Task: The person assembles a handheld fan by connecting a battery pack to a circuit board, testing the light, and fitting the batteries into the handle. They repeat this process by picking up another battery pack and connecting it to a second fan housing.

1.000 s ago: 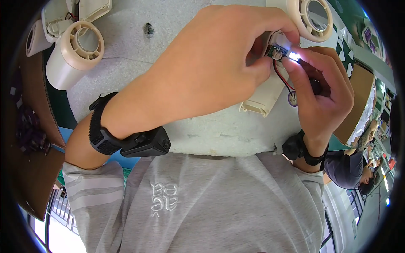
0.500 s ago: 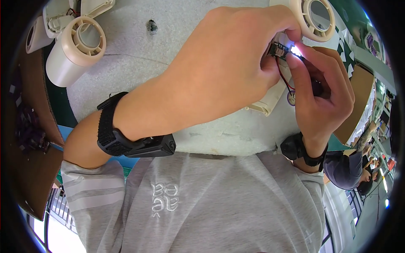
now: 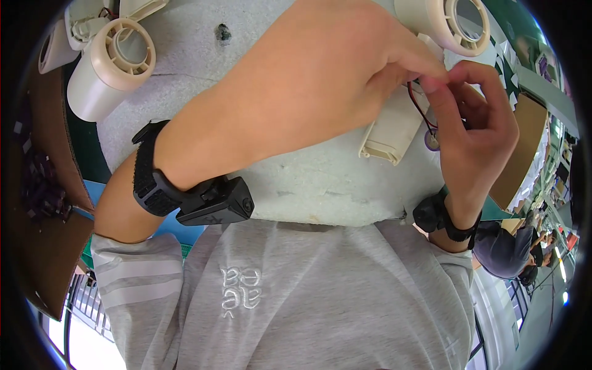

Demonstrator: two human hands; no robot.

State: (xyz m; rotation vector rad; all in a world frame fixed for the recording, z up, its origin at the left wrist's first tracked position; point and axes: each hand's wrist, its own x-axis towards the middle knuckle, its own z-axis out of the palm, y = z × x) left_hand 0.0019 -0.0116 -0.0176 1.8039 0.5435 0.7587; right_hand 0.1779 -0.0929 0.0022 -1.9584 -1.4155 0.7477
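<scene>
My left hand (image 3: pixel 361 58) reaches across to the right, its thumb and fingertips closed where the red and black wires (image 3: pixel 419 106) come out. The small circuit board on these wires is hidden behind the fingers. My right hand (image 3: pixel 478 117) meets it there, thumb and index finger pinched; whatever lies between them is hidden. Below, the wires lead down to a small purple round part (image 3: pixel 431 140), beside my right hand. Under my left hand lies an open cream plastic housing (image 3: pixel 391 137), partly covered by the hand.
A white cylindrical fan-like body (image 3: pixel 111 71) stands at the far left, near an opened white casing (image 3: pixel 89 28). Another such round body (image 3: pixel 441 24) lies beyond my hands. Cardboard boxes (image 3: pixel 52 203) flank the pale foam work surface (image 3: pixel 302 191). At right sits another person (image 3: pixel 502 246).
My left hand and forearm have shifted upward, uncovering more of the cream housing. The circuit board and its bright light, visible before, are now hidden by my fingers.
</scene>
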